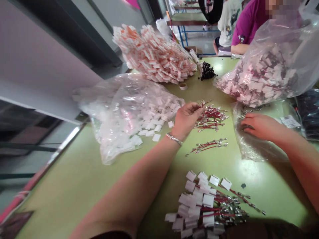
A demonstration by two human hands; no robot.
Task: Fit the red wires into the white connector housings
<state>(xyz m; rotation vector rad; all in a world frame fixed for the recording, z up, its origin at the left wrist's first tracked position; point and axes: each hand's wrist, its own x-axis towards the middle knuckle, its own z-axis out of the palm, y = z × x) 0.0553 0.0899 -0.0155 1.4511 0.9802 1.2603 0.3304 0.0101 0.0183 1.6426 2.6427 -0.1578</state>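
My left hand [185,118] reaches over the green table [74,179], its fingers pinched on thin red strings with metal clasps at the edge of a loose pile of them [211,118]. My right hand [259,125] rests with curled fingers on a crumpled clear bag [251,146]; what it grips, if anything, is hidden. A few more red strings [209,146] lie between my arms. Near me sits a heap of strings with white tags attached [204,205]. A clear bag spilling small white tags [129,113] lies left of my left hand.
A big pile of pink-and-white tagged pieces [154,56] and a small black heap [207,71] sit at the far end. A full clear bag [269,69] stands at the right. A tape roll [183,86] lies mid-table. A person in a purple shirt [249,23] sits opposite.
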